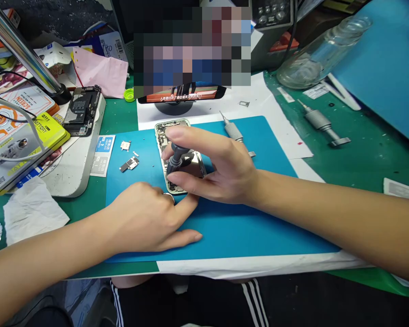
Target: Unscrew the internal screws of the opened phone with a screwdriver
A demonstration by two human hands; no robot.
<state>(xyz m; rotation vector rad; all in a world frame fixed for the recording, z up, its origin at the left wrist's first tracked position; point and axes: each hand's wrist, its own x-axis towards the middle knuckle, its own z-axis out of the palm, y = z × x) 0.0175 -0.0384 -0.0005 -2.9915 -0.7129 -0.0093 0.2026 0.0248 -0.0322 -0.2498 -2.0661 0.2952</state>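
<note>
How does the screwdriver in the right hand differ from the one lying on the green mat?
The held screwdriver stands nearly upright on the opened phone, pinched by the right hand; the spare screwdriver lies flat on the green mat, untouched. That hand hides most of the held screwdriver; the spare screwdriver shows whole. Both are grey.

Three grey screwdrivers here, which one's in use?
The upright screwdriver in the right hand, over the phone; the blue-mat one and green-mat one lie flat.
</note>
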